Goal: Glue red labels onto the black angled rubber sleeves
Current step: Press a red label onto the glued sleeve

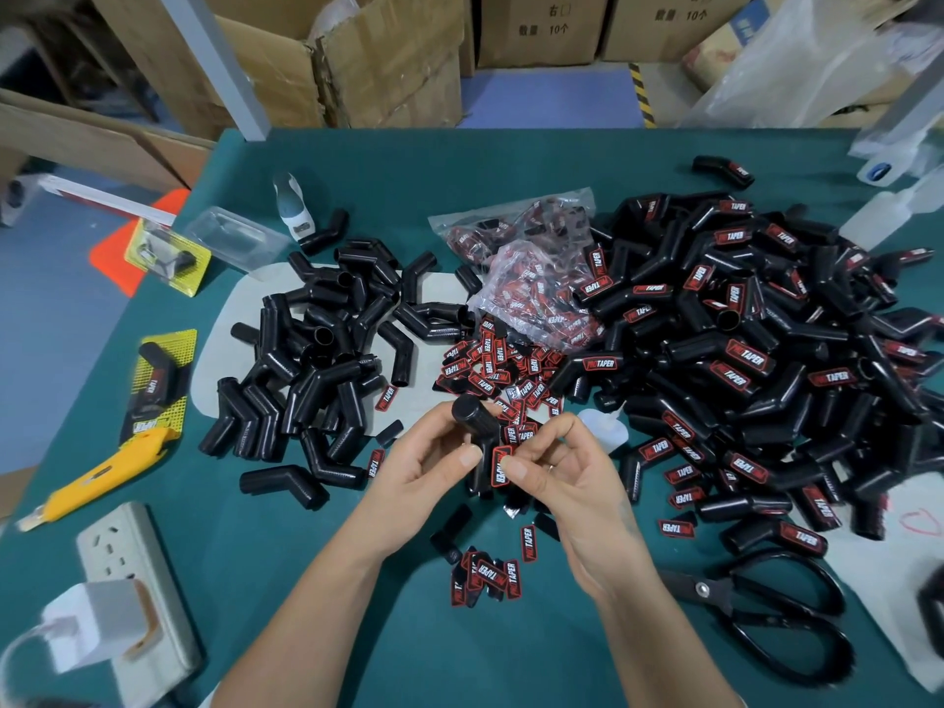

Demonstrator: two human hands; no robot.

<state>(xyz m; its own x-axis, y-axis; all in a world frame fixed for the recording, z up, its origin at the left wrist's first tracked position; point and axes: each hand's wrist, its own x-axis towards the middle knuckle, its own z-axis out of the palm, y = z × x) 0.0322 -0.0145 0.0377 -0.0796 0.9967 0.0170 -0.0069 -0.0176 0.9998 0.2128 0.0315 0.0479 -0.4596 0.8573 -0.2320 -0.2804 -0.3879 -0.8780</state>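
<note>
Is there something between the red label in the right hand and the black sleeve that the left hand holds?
Nothing visible. The right hand already presses the label against the sleeve held by the left hand.

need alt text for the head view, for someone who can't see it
Over a green table, the left hand holds a black sleeve while the right hand presses a red label onto it. Unlabelled sleeves lie left, labelled ones right, loose labels between, scissors near right.
</note>
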